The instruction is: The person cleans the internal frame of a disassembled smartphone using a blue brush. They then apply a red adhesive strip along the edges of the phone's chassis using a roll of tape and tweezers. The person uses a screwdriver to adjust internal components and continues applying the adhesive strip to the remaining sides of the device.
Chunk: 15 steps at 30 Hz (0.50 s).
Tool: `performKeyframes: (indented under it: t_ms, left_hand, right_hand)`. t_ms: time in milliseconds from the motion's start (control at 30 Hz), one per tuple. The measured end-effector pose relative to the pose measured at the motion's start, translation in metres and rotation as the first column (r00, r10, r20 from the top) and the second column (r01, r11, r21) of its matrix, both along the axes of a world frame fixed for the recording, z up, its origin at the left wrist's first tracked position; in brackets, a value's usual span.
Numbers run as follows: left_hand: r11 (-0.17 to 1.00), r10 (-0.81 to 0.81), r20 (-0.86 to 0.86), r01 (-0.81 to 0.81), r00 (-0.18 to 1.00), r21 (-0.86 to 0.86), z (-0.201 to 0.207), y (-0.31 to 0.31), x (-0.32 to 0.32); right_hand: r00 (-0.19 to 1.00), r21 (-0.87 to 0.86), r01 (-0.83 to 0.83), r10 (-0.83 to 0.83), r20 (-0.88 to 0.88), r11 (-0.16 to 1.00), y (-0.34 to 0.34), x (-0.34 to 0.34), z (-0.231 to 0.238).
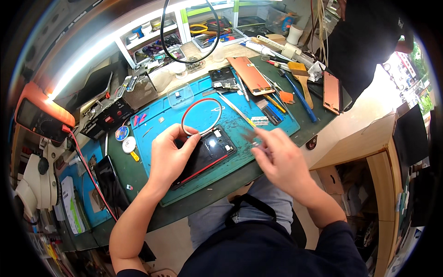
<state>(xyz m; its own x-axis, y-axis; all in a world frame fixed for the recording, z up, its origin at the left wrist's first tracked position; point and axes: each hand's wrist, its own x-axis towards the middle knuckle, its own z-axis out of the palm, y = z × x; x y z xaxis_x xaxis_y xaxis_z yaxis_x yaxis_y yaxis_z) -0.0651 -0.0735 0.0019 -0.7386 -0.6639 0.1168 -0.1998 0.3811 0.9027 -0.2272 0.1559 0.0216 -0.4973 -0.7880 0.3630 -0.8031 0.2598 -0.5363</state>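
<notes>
A black phone body with a red side edge (199,170) lies tilted on the blue work mat (161,108). My left hand (170,154) rests at its upper left, thumb and forefinger pinched on the lower edge of a thin red-and-white ring (184,115). That ring stands up over the mat. Blurred by motion, my right hand (282,162) is to the right of the phone, fingers curled together. A dark, smeared thing shows at its fingertips; its kind cannot be made out. Beyond that hand are a slim pointed tool (235,109) and a razor blade (260,121).
Copper-coloured phone shells (249,75) (331,92), a wide wooden brush (301,76) and a blue-handled tool (300,97) lie at the back right. An orange multimeter (44,113) with a red lead stands left. A black loop (190,61) hangs overhead. A person in dark clothes (364,41) stands beyond.
</notes>
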Motion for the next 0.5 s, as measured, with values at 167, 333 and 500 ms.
performKeyframes:
  t_ms: [167,333,500]
  left_hand:
    - [0.998,0.009,-0.004,-0.009,1.000,0.064,0.001,-0.002,0.000]
    - [0.996,0.010,-0.024,-0.008,1.000,0.088,0.000,-0.002,0.000]
    - [0.991,0.013,-0.023,-0.010,1.000,0.130,0.002,-0.001,0.001]
  right_hand:
    - [0.995,0.043,-0.023,0.027,-0.094,0.999,-0.031,0.020,-0.013]
    - [0.982,0.104,-0.005,0.025,-0.188,0.995,-0.047,0.026,-0.014]
    - [0.984,0.115,-0.024,0.043,-0.174,0.993,-0.055,0.028,-0.014]
